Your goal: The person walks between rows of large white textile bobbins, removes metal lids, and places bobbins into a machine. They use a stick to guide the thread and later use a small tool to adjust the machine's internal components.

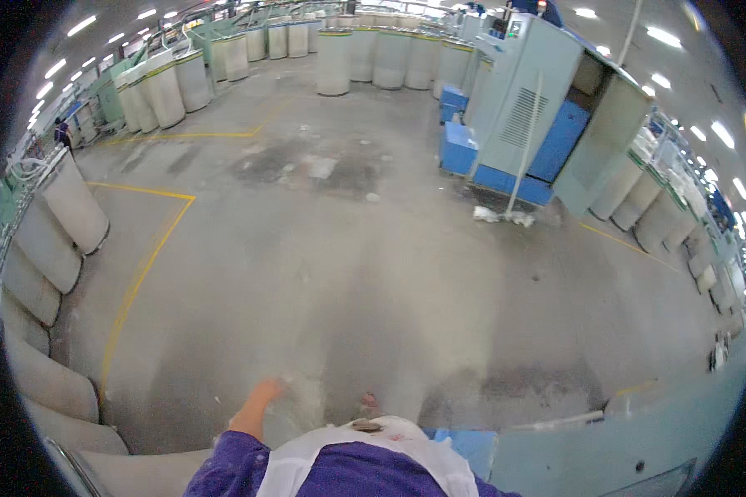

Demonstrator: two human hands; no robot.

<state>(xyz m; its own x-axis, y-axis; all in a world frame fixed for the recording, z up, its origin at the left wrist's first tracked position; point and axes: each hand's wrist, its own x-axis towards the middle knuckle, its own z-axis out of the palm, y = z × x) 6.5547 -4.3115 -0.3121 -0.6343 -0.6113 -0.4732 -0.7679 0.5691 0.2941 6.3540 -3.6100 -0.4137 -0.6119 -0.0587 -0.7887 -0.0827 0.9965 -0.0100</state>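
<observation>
Left hand: we are reaching our left hand (261,396) down into a clump of white fibre (300,406) near floor level; whether its fingers are spread or closed we cannot tell.
Right hand: it is not showing.
Fibre: it is lying just before our apron (340,447); we are judging it light, soft and loose, best gathered from underneath.
Surroundings: tall white sliver cans (75,203) are lining the concrete floor (348,273); a pale blue machine (530,108) is standing well apart.
</observation>
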